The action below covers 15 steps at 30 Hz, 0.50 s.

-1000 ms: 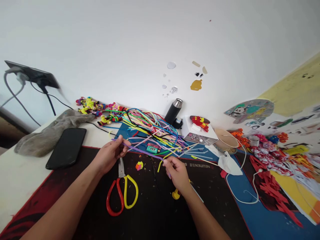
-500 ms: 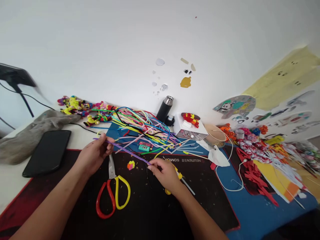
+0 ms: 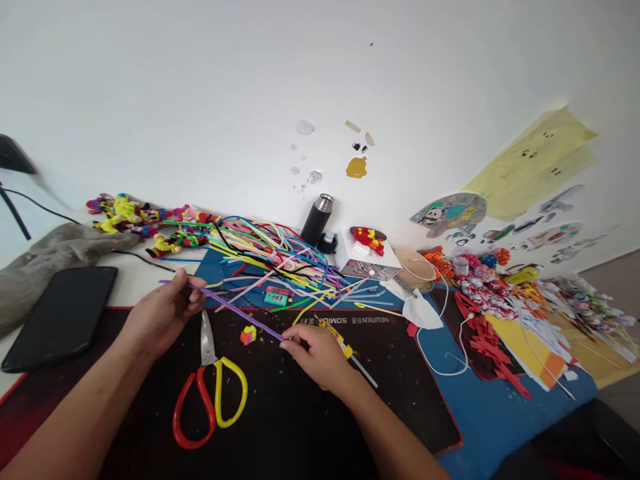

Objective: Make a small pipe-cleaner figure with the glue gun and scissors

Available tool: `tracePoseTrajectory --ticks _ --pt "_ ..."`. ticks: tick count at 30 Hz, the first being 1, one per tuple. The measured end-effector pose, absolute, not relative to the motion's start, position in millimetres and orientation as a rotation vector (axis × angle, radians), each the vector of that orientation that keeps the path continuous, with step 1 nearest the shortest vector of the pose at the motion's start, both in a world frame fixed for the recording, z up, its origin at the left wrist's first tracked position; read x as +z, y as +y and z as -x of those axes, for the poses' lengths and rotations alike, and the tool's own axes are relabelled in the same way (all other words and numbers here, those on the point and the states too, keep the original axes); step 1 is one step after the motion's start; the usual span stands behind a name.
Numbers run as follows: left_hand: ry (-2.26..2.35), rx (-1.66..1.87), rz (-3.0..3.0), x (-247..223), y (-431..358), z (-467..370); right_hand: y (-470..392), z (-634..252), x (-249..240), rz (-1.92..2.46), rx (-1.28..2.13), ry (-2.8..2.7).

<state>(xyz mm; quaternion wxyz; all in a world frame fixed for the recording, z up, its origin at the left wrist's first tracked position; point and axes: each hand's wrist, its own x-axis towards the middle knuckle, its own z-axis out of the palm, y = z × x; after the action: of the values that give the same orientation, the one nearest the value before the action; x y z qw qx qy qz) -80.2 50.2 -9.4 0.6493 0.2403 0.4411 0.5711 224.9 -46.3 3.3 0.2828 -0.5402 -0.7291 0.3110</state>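
Observation:
A purple pipe cleaner (image 3: 240,308) is stretched at a slant between my two hands, above the black desk mat. My left hand (image 3: 163,310) pinches it towards its far left end, and a short tip sticks out beyond the fingers. My right hand (image 3: 315,350) grips the other end between thumb and fingers. Below my left hand lie scissors (image 3: 209,383) with one red and one yellow handle. A small pink, orange and yellow fuzzy piece (image 3: 248,335) rests on the mat under the pipe cleaner. Partly behind my right hand is a yellow tool (image 3: 337,337), probably a glue gun.
Loose pipe cleaners (image 3: 270,257) heap up against the wall. Behind them stand a black thermos (image 3: 317,220) and a white box (image 3: 367,260). A phone (image 3: 60,320) lies at left, near fuzzy figures (image 3: 123,210). A white cord (image 3: 445,372) loops across the right.
The view has turned slightly right, so the desk contents appear shifted left. Both hands keep hold of the purple pipe cleaner, which stays stretched between them.

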Motion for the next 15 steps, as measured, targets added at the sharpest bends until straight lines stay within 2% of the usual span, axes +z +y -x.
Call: tracePoseTrajectory --ticks 15 --pt "1.041 1.292 -0.515 -1 51 85 -55 -212 18 1.322 0.924 -2.084"
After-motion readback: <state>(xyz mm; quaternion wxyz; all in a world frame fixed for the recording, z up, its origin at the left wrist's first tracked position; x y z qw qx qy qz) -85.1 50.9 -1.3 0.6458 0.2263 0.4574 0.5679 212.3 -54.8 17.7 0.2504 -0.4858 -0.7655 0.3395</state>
